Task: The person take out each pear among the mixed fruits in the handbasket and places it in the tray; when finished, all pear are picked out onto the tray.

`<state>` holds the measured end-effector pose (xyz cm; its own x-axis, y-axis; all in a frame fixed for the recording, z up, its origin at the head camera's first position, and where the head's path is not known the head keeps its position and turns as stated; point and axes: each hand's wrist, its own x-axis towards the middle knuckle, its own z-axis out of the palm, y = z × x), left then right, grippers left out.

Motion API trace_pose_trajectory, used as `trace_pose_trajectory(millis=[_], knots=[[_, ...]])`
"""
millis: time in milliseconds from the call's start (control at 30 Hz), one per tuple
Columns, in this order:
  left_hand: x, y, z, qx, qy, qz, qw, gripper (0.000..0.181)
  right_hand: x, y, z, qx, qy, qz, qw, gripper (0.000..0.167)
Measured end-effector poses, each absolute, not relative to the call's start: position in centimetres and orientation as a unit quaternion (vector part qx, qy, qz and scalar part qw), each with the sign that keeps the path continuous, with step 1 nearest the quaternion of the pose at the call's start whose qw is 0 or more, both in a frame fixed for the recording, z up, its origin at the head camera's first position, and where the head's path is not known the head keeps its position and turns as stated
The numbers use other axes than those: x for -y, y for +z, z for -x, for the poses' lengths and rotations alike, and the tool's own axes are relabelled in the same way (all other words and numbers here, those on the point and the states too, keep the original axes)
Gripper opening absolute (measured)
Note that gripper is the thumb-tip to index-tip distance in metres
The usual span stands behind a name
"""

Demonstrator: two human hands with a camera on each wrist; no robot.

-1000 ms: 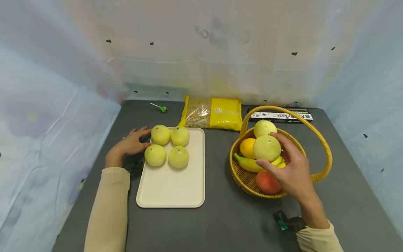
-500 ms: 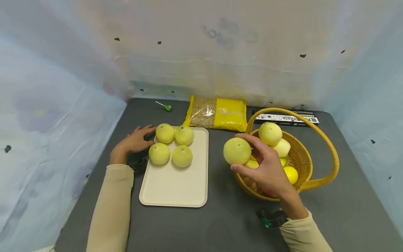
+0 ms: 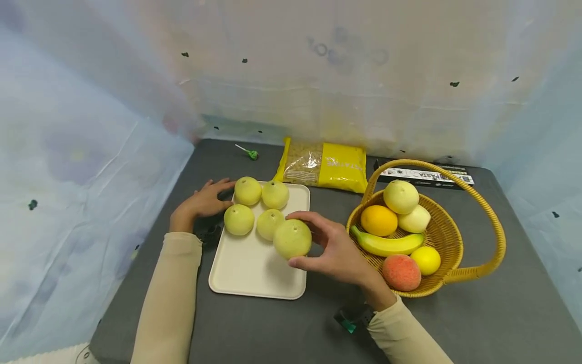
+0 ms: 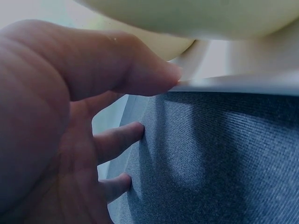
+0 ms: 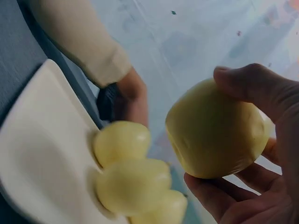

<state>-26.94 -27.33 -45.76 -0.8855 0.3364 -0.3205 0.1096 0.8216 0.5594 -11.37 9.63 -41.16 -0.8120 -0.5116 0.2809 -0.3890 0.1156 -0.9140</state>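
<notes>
At the left, the person's left hand (image 3: 203,203) rests with fingers apart, thumb touching the rim of a cream tray (image 3: 245,270) on the table (image 3: 313,328). Behind lies a green lollipop (image 3: 252,154). Four pale green fruits (image 3: 247,190) sit in two rows toward the tray's far end. Over the tray's right side, a fifth pale green fruit (image 3: 292,239) is up in the air, clamped between the thumb and fingers of the right hand (image 3: 338,250). A yellow bag (image 3: 343,167) lies behind. Farthest right, a wicker basket (image 3: 447,227) holds an orange (image 3: 379,220), a banana (image 3: 388,244), a peach (image 3: 402,273), a lemon (image 3: 426,260) and two pale fruits (image 3: 401,197); a dark box (image 3: 423,176) lies behind it.
</notes>
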Motion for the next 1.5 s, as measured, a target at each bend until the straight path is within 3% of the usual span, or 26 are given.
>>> trace_pose_trajectory(millis=[467,767,1500], knots=[[27.1,-45.4,27.4,-0.932,0.266,-0.126,0.209,0.075,-3.7,-44.4,13.5,-0.742,-0.550,0.362,0.127,0.077],[26.9,-45.5,27.2,-0.932,0.269,-0.127,0.209,0.074,-1.8,-46.5,14.5,-0.746,-0.526,0.386,0.135,0.077],[27.3,-45.9,27.0,-0.933,0.270,-0.125,0.204,0.070,2.0,-48.9,14.6,-0.799,-0.437,0.411,0.040,0.082]])
